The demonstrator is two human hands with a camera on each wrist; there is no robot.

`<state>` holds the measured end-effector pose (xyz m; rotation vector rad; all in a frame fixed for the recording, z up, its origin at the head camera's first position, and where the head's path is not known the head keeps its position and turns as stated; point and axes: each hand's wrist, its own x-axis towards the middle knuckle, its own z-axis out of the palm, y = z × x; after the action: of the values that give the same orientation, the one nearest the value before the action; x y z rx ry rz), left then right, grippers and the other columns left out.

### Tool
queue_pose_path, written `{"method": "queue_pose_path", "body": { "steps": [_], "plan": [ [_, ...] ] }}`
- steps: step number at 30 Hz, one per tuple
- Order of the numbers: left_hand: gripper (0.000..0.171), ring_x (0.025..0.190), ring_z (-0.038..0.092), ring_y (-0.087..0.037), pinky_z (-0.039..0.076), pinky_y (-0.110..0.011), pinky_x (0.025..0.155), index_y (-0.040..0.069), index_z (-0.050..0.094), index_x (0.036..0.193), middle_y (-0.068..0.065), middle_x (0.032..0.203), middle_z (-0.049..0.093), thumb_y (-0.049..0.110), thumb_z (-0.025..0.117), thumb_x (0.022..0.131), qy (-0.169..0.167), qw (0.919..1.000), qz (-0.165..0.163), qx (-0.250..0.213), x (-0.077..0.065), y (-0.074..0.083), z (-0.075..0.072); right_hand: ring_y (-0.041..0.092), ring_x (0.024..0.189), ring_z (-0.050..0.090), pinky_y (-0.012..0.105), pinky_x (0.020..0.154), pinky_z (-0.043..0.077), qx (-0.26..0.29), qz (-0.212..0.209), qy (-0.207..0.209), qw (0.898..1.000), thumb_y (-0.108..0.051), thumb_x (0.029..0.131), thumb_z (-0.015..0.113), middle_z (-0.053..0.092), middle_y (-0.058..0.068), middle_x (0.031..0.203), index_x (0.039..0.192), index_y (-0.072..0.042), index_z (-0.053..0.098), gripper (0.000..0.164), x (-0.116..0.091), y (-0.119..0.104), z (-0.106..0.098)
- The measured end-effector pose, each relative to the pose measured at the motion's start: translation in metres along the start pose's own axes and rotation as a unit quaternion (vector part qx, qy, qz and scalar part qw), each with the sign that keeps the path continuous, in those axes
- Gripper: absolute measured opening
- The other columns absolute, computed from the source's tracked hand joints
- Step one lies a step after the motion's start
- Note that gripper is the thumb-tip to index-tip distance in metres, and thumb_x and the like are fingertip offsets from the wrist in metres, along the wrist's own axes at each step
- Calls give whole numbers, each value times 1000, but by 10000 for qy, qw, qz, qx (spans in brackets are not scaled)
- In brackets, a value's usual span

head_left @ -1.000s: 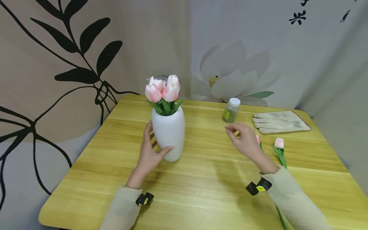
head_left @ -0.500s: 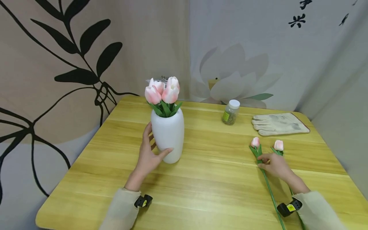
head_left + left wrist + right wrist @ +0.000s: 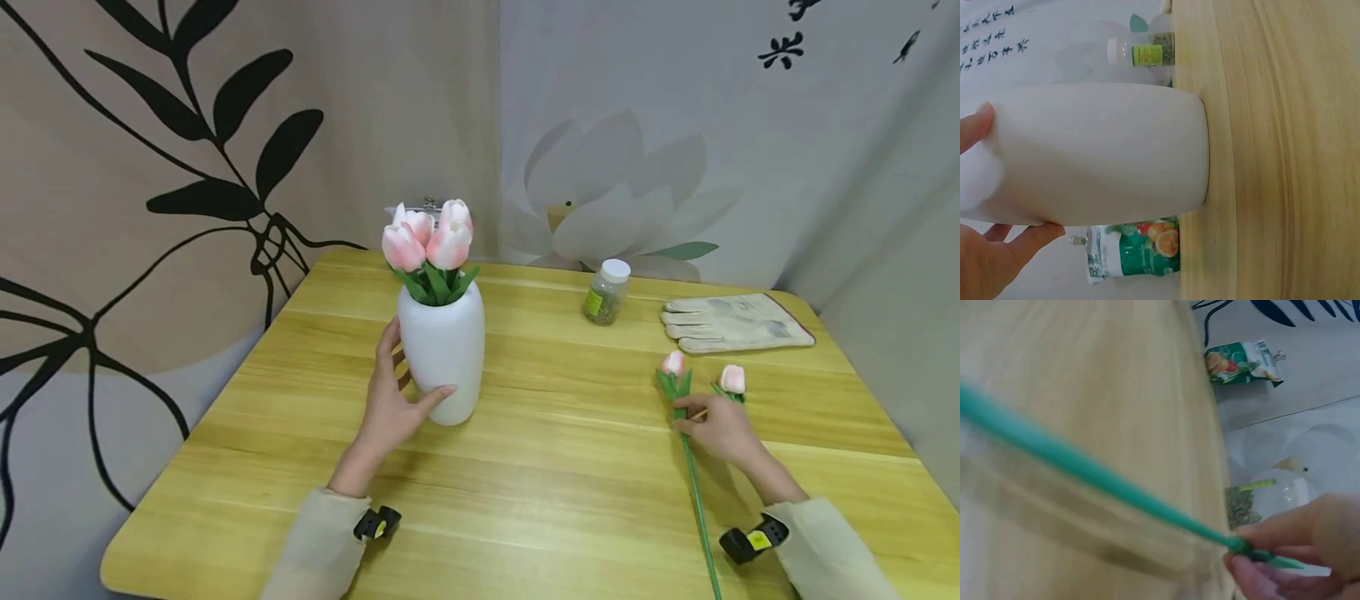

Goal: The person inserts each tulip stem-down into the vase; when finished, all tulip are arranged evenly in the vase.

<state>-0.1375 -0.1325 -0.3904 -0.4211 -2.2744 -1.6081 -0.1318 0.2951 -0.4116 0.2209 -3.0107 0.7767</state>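
Observation:
A white vase [image 3: 442, 350] stands upright on the table, with several pink-and-white tulips [image 3: 427, 236] in its mouth. My left hand [image 3: 387, 408] curls around the vase's left side, thumb across the front; the left wrist view shows the smooth vase wall [image 3: 1110, 156] between thumb and fingers. On the right, my right hand [image 3: 716, 427] pinches a single tulip [image 3: 672, 364] just below its leaves. Its long green stem [image 3: 1097, 475] runs toward the table's front edge. Another tulip [image 3: 732, 380] lies just beyond that hand, its stem mostly hidden by the hand and sleeve.
A small jar with a white lid [image 3: 607, 292] stands near the back edge. To its right lies a pair of pale work gloves [image 3: 735, 323]. Behind the vase is a green-and-white food bag [image 3: 1141, 250], clipped at the top. A printed curtain hangs behind the table.
My right hand came down to the right from mid-table and took hold of a tulip. That stem has since swung slightly left. The left hand has stayed on the vase.

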Motion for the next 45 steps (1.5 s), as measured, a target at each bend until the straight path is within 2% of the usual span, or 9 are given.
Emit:
{"method": "queue_pose_path", "body": {
  "steps": [7, 11, 16, 22, 30, 33, 35, 39, 45],
  "plan": [
    [103, 123, 36, -37, 40, -53, 94, 34, 5, 140, -10, 143, 21, 15, 76, 69, 20, 10000, 16, 16, 0, 2, 0, 2, 59, 59, 17, 46, 46, 672, -491, 1336, 9875, -11, 82, 63, 65, 20, 83, 109, 2, 60, 30, 12, -24, -12],
    [103, 122, 37, -37, 40, -53, 94, 33, 5, 140, -11, 142, 22, 15, 76, 69, 26, 10000, 78, 29, 1, 2, 1, -15, 69, 52, 6, 59, 47, 1204, -810, 1937, 9703, -11, 83, 61, 63, 18, 92, 112, 1, 58, 32, 23, -45, -22],
    [103, 121, 39, -37, 41, -52, 93, 33, 6, 140, -11, 142, 23, 14, 76, 68, 63, 9999, 105, 41, -1, 1, 0, -12, 75, 54, 4, 64, 47, 1868, -1536, 2407, 9400, -1, 80, 62, 61, 10, 89, 111, 4, 58, 32, 38, -91, -37],
    [103, 120, 39, -36, 41, -52, 93, 34, 5, 140, -9, 143, 22, 16, 76, 68, 57, 9999, -18, 154, -4, 0, -2, -3, 72, 61, 10, 63, 50, 3117, -2578, 2955, 8654, 8, 75, 63, 63, -13, 81, 107, 11, 56, 33, 62, -163, -64],
    [103, 120, 39, -35, 41, -52, 93, 36, 3, 140, -7, 144, 20, 21, 76, 69, -38, 9999, -46, 156, -1, 0, -2, 8, 70, 62, 18, 65, 52, 4014, -3181, 4002, 7600, 5, 75, 65, 62, -2, 83, 104, 8, 58, 29, 82, -254, -120],
    [103, 119, 40, -35, 42, -52, 92, 36, 3, 140, -8, 143, 21, 20, 76, 68, 2, 9998, -23, 179, 0, -1, -2, 11, 70, 61, 21, 66, 52, 4177, -3325, 4227, 7323, 4, 76, 64, 60, 1, 84, 103, 8, 57, 28, 83, -280, -133],
    [104, 119, 40, -35, 42, -53, 92, 37, 4, 140, -8, 143, 21, 19, 76, 68, 14, 9998, -14, 182, 0, -1, -2, 12, 70, 61, 20, 67, 52, 4252, -3317, 4274, 7257, 3, 77, 64, 59, 2, 85, 102, 7, 57, 27, 85, -291, -137],
    [104, 119, 40, -36, 42, -53, 91, 37, 3, 140, -8, 144, 21, 18, 76, 68, -11, 9999, 27, 155, 0, -2, -2, 10, 71, 61, 21, 66, 52, 4100, -3334, 4222, 7366, 1, 76, 65, 59, 2, 85, 104, 8, 57, 29, 93, -301, -134],
    [104, 120, 40, -35, 42, -54, 91, 37, 4, 140, -5, 145, 19, 18, 77, 68, -36, 9999, 51, 83, 1, -2, -1, 6, 71, 61, 20, 65, 52, 3536, -3691, 3595, 7807, -2, 75, 68, 63, 13, 87, 102, 8, 59, 30, 104, -298, -105]
  ]
}}
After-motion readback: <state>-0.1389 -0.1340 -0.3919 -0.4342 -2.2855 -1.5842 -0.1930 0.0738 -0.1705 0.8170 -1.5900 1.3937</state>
